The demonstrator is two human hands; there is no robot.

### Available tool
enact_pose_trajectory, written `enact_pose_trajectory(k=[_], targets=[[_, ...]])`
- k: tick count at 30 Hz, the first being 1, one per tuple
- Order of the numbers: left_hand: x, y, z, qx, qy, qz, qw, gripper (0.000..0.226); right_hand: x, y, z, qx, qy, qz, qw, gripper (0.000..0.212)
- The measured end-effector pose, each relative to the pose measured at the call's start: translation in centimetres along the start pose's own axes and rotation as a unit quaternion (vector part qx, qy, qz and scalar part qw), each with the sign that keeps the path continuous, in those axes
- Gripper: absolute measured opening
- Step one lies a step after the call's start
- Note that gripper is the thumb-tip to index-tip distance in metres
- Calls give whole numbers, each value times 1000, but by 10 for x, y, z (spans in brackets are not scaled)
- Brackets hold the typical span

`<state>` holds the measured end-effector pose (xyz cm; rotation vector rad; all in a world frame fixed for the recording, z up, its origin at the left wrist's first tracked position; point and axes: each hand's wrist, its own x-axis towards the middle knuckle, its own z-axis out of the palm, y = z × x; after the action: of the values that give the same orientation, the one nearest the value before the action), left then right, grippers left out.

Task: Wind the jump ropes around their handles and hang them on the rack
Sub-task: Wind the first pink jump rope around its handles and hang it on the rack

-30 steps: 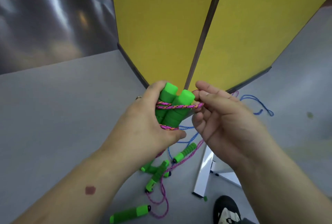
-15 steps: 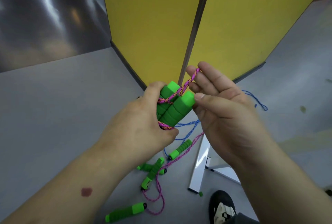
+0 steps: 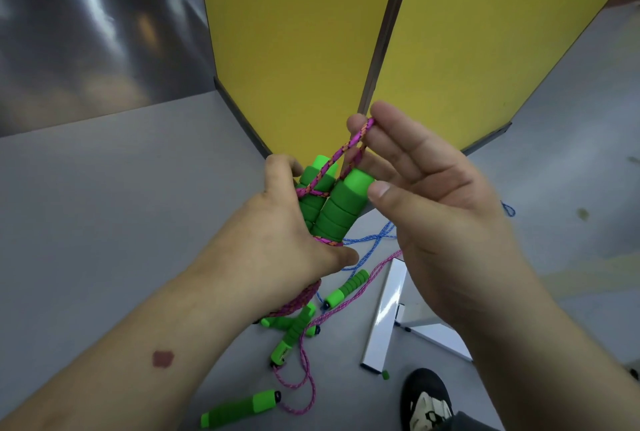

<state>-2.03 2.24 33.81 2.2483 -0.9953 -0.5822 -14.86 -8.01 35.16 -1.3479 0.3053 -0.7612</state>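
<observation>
So the person's left hand [image 3: 273,243] is wrapped around a pair of green foam handles [image 3: 332,204], held side by side and tilted a bit to the right, fingers curled tight round them. A pink braided rope [image 3: 341,153] crosses the left handle near the top and another turn sits lower down, right by the thumb. From the top crossing, a loop of that rope runs up to the right hand [image 3: 433,209], which has it hooked between the upper fingers [image 3: 360,126]. The rest of that hand is pretty relaxed: fingers mostly straight and slightly spread, thumb resting just beside the top of the right handle.

Down on the grey floor [image 3: 121,195] there's a little mess of more jump ropes: several loose green handles [image 3: 242,408], a pink rope trailing [image 3: 304,382] between them, and a blue rope [image 3: 374,240] tangled further back. A white metal frame foot [image 3: 384,313] lies just right of the pile, and a black-and-white shoe [image 3: 427,403] pokes in at the bottom edge. Two yellow panels [image 3: 294,43] with a dark seam between them stand right behind the hands.

No brand, label or writing I can read anywhere on the handles or panels.
</observation>
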Motion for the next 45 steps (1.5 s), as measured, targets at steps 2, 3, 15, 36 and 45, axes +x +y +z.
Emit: enact_pose_trajectory(k=[2, 3, 15, 36, 45], targets=[[-1, 2, 0, 17, 13, 6, 1000, 91, 1, 0, -3, 24, 13, 14, 1000, 67], [-1, 2, 0, 26, 19, 9, 999, 92, 2, 0, -4, 29, 15, 19, 999, 68], [-1, 0, 6, 36, 26, 55, 997, 79, 3, -10, 3, 25, 36, -1, 999, 62], [12, -10, 12, -269, -118, -34, 955, 62, 1, -7, -7, -159, 60, -14, 985, 68], [12, -10, 6, -299, -108, -16, 948, 59, 1, -8, -12, -326, 18, -22, 945, 26]])
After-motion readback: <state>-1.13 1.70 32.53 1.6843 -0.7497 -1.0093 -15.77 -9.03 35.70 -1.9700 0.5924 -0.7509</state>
